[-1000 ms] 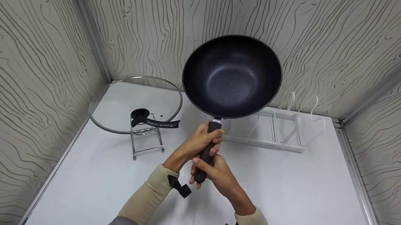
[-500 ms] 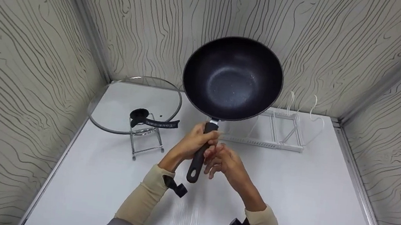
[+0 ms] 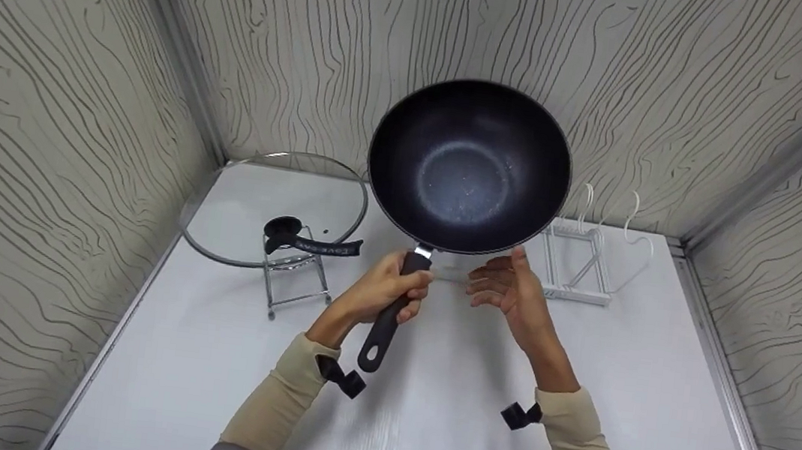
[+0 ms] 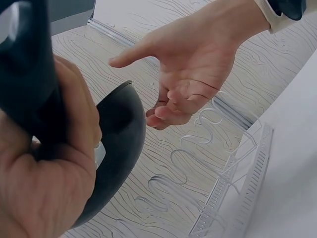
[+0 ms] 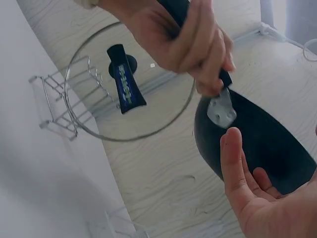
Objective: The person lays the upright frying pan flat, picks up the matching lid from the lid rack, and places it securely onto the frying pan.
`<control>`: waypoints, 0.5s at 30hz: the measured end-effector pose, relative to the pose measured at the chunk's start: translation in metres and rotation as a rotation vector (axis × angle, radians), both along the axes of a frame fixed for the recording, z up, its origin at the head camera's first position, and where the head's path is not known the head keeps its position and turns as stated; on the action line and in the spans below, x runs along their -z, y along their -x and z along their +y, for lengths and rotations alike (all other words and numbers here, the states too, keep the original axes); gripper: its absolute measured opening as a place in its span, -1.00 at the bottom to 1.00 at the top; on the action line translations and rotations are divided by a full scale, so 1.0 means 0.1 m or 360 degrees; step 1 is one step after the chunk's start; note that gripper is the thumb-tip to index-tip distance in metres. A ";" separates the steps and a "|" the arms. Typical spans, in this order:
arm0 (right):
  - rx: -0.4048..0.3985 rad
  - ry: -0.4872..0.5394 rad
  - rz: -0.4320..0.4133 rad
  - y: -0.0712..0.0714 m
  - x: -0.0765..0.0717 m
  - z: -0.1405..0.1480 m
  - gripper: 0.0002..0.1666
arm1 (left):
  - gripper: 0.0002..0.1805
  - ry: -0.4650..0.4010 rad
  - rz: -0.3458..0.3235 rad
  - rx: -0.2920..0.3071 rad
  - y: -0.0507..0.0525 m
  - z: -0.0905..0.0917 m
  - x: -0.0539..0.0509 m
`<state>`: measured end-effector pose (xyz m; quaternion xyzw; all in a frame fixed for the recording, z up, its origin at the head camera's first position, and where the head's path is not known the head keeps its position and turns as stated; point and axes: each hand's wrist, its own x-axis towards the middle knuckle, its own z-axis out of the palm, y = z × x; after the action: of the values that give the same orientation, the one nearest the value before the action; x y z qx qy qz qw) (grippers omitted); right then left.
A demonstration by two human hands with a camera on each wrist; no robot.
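A dark wok-shaped frying pan [image 3: 467, 172] is held up above the table, its inside facing the head camera. My left hand [image 3: 386, 287] grips its black handle [image 3: 382, 336] near the metal joint, and the handle's end with its hanging hole sticks out below. My right hand [image 3: 517, 299] is off the handle, just under the pan's lower right rim, fingers spread and loosely bent with nothing in them. Whether the thumb touches the rim I cannot tell. In the right wrist view the left hand [image 5: 193, 49] wraps the handle beside the riveted bracket [image 5: 221, 111].
On the left a glass lid [image 3: 268, 266] with a black knob and handle [image 3: 323, 246] leans in a chrome wire stand [image 3: 295, 296]. Behind the pan at right stands a white rack [image 3: 578, 294] with curved wire dividers. Patterned walls [image 3: 314, 57] enclose the white table [image 3: 578, 396].
My right hand has let go of the handle and moved right and up to below the pan's rim. The pan has come slightly lower, its handle end swinging left in my left hand.
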<state>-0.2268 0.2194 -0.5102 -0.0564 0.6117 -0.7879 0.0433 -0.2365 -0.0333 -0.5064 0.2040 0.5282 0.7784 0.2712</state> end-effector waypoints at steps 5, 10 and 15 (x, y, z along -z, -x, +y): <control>0.0082 -0.0022 0.0022 0.10 -0.01 0.19 -0.11 | -0.84 0.0017 0.0011 0.0026 -0.03 -0.04 0.01; 0.0137 -0.0014 0.0033 0.21 -0.06 0.36 -0.10 | -0.85 0.0046 0.0027 0.0041 -0.06 -0.08 0.00; 0.0198 -0.0054 0.0034 0.33 -0.13 0.49 -0.08 | -0.83 0.0058 -0.0003 0.0058 -0.08 -0.12 0.01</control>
<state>-0.2597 0.2688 -0.4971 -0.0260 0.6278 -0.7778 -0.0114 -0.2282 -0.0450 -0.5077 0.2078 0.5382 0.7638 0.2895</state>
